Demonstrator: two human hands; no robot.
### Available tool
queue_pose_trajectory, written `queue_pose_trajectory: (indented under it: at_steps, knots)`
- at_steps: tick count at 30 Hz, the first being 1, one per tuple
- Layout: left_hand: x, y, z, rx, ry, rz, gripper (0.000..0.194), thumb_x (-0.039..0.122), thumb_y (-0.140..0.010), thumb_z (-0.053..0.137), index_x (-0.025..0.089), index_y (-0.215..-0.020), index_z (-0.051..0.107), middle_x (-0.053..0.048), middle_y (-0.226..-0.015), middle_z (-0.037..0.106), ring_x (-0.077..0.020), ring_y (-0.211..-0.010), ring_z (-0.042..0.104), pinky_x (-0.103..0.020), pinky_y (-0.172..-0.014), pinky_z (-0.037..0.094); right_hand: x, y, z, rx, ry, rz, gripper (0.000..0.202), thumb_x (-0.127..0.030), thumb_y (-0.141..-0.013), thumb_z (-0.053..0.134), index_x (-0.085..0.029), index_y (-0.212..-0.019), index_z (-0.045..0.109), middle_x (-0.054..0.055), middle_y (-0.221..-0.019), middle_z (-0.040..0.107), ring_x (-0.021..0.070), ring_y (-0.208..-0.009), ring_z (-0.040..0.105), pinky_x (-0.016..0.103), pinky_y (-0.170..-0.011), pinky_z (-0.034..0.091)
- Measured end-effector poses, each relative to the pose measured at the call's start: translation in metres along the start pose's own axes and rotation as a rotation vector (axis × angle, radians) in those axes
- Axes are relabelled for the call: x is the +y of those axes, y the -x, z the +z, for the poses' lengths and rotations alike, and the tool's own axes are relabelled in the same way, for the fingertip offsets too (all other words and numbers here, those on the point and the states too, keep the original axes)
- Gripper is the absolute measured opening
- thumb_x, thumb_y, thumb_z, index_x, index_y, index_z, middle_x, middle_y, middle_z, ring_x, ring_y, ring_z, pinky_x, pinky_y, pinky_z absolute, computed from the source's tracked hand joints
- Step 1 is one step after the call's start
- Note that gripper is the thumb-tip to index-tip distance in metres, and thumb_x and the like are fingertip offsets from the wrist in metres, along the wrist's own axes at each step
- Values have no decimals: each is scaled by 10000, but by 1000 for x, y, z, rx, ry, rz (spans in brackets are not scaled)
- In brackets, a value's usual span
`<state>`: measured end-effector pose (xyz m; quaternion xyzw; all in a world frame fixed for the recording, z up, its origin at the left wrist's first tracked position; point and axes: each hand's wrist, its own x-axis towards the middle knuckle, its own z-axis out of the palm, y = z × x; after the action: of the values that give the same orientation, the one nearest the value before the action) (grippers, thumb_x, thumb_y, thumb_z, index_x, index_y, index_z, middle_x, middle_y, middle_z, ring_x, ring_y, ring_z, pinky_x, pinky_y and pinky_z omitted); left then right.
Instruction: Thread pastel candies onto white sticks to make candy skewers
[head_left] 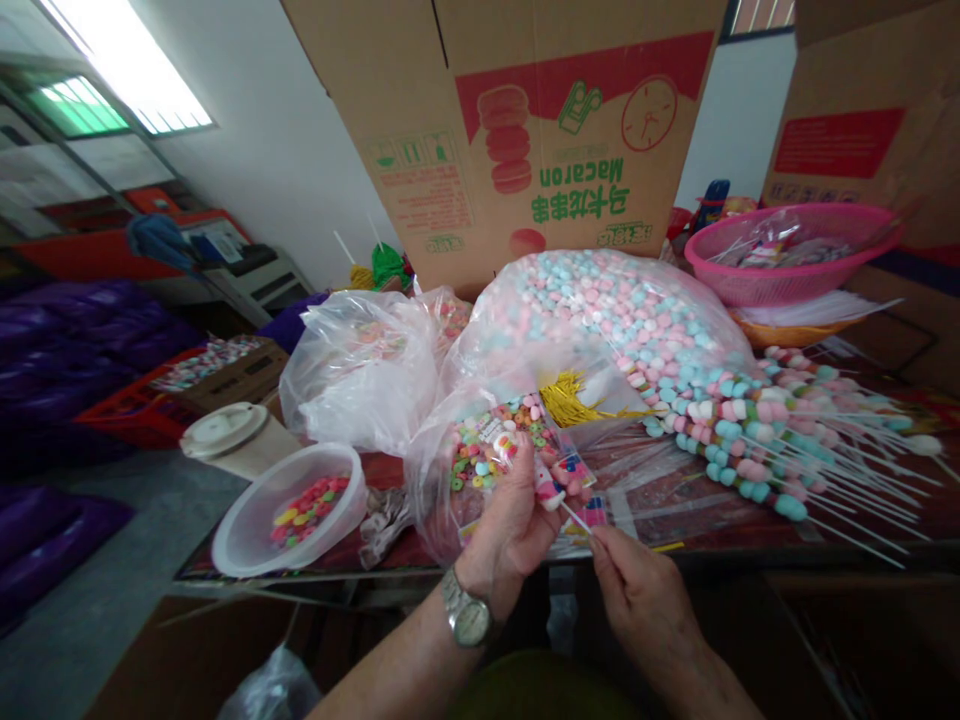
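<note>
The left hand (pixel 517 525), wearing a wristwatch (pixel 472 617), is pinching a wrapped candy (pixel 550 487) between thumb and fingers in front of the big marshmallow bag (pixel 600 310); the right hand (pixel 641 585) is pinching its white stick (pixel 576 517). Skewers (pixel 765 440) are lying right of that bag (sticks pointing outward).

A wrapped skewer (pixel 550 492), white stick (pixel 576 517) bare, slants between left hand (pixel 517 525) and right hand (pixel 646 590)

Pink basket (pixel 795 275); left of it, pink, blue and white candies (pixel 600 300); behind those, red-printed brown carton (pixel 570 120).
</note>
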<state>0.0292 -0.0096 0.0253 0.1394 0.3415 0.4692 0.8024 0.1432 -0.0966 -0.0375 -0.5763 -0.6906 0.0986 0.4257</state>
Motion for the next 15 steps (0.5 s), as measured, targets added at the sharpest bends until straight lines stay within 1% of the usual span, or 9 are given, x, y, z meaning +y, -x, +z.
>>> queue_pose_trajectory:
  at_steps: [2,4,6,8,10,12,14,15]
  knots:
    - [-1,1,-1,-32,-26,-13,427,540,-832,514,136,-704,566,-27,-555,592,-150,-526,591,-321,-605,540,1,-3,2,-4,-12,33,284,-231,-930,367,-171,-848,632,36,-677,689,149,-574,644,209,-546,453]
    - [3,1,-2,-29,-51,9,391,503,-839,536,133,-717,575,-37,-599,623,-154,-561,617,-313,-617,541,5,-5,1,-14,1,38,285,-228,-933,367,-173,-841,632,35,-671,688,143,-567,638,204,-551,449]
    - [8,0,-5,12,-117,31,335,449,-850,554,132,-747,588,-42,-638,647,-150,-572,627,-292,-597,536,9,-4,-3,12,74,-9,283,-210,-934,370,-165,-856,638,47,-695,697,142,-566,636,208,-560,442]
    - [9,-1,-7,82,-227,48,303,432,-844,573,135,-793,602,-38,-639,654,-143,-540,621,-267,-545,521,13,-2,-6,73,182,-94,276,-189,-930,381,-150,-873,648,70,-734,709,145,-566,635,219,-567,431]
    - [5,-1,-9,148,-338,76,337,473,-803,609,136,-823,609,-32,-621,653,-143,-500,611,-256,-503,503,15,-1,-7,140,281,-166,263,-168,-922,397,-135,-883,655,83,-727,707,152,-554,629,232,-568,420]
    - [-3,-1,-12,169,-402,117,390,526,-742,648,142,-793,605,-24,-599,648,-146,-476,604,-258,-492,494,14,0,-5,167,318,-204,258,-151,-915,404,-123,-883,659,83,-688,695,158,-543,619,242,-570,414]
    - [-8,-2,-17,141,-451,93,457,596,-698,644,143,-709,593,-26,-559,634,-155,-466,601,-268,-493,489,11,0,-3,125,233,-181,273,-151,-917,389,-125,-869,656,71,-665,681,154,-541,612,238,-568,417]
    - [-9,-3,-20,118,-481,59,498,636,-685,624,140,-667,587,-34,-542,628,-161,-464,599,-274,-492,485,9,0,-3,78,143,-135,283,-164,-922,380,-132,-852,652,59,-658,673,147,-542,610,229,-564,420]
